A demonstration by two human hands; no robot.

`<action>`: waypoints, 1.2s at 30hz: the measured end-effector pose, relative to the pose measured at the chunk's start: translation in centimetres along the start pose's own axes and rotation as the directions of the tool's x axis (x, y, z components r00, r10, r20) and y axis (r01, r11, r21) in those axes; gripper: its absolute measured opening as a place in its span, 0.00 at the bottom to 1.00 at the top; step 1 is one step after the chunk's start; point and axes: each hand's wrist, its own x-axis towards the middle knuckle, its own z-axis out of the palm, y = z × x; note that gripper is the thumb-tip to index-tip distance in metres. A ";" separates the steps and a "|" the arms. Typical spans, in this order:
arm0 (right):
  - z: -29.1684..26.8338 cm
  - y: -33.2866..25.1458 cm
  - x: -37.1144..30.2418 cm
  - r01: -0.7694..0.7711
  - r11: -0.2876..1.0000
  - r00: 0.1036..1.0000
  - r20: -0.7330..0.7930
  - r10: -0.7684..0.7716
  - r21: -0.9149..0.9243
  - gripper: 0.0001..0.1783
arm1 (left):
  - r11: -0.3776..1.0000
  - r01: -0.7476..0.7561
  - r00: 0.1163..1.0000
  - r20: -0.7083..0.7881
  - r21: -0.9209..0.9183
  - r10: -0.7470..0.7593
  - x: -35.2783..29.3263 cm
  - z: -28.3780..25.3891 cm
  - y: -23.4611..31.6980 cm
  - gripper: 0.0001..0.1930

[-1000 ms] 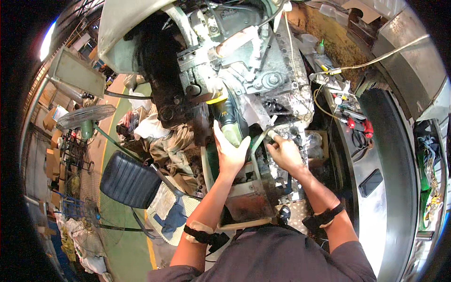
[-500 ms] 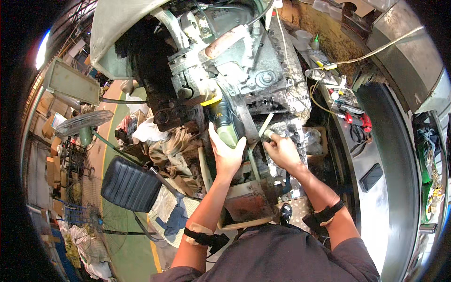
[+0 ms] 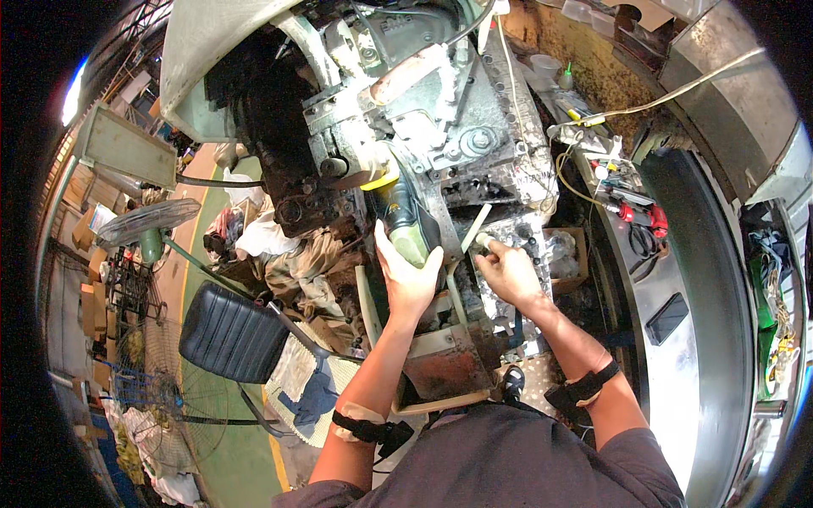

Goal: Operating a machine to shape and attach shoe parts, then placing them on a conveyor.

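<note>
My left hand [image 3: 411,284] is closed around the rear of a green and black hand-held tool [image 3: 405,224]. A yellow curved piece [image 3: 381,179] shows at the tool's far end, right up against the machine [image 3: 470,144]. To its right, my right hand [image 3: 510,273] is curled with the fingertips pinched on a small pale knob [image 3: 483,240]. A short pale stick [image 3: 476,227] slants up beside those fingers; whether it joins the knob I cannot tell. The palm hides part of the tool's back end.
An open-topped box [image 3: 440,340] lies between me and the machine. On the left are a black-backed chair [image 3: 233,332], heaped cloths [image 3: 296,267] and a fan [image 3: 148,222]. A bench on the right carries a phone [image 3: 668,319] and red tools [image 3: 648,218]. A cable [image 3: 677,91] crosses above.
</note>
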 end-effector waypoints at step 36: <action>0.8 -2.6 1.2 0.000 0.988 0.994 0.106 -0.017 0.153 0.48 | 0.741 0.302 0.953 0.198 -0.599 -0.229 1.3 -2.7 -0.1 0.39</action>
